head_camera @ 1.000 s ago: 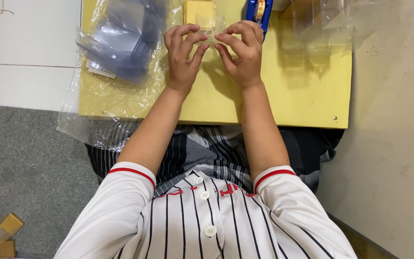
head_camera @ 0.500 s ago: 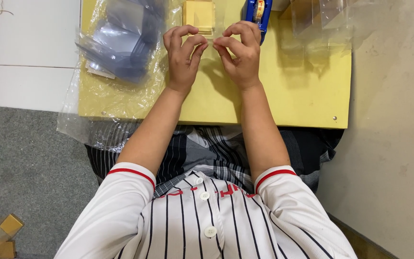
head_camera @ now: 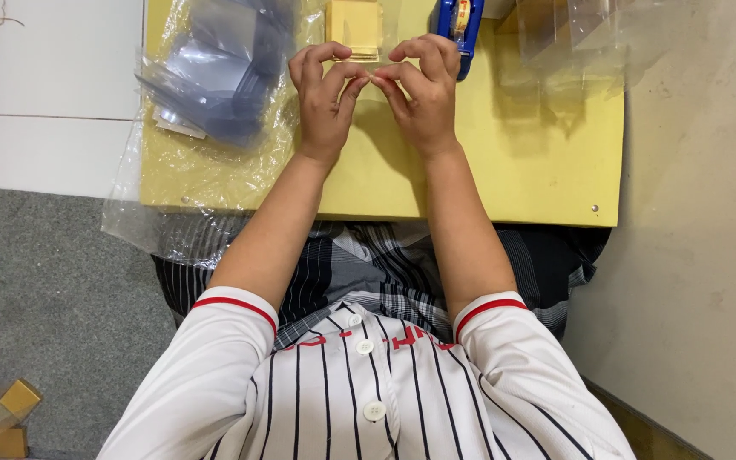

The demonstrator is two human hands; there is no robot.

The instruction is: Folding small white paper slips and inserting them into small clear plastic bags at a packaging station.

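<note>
Two hands are seen from the head camera, raised over a yellow table [head_camera: 504,170]. The left hand [head_camera: 324,102] and the right hand [head_camera: 426,98] are brought together so that their fingertips [head_camera: 359,78] meet between them. A small clear piece [head_camera: 370,77], thin and hard to make out, is pinched there, just above the tabletop; whether it is tape or film cannot be told. All fingers of both hands are curled in tightly, and only a narrow gap is left between the thumbs and forefingers. A stack of yellow cards [head_camera: 354,25] lies just beyond the fingertips. A blue tape dispenser [head_camera: 460,21] stands just beside the right hand at the far edge. A pile of clear plastic sheets [head_camera: 215,77] in a bag is spread near the left hand. Clear folded boxes [head_camera: 572,34] are set well to the right.
</note>
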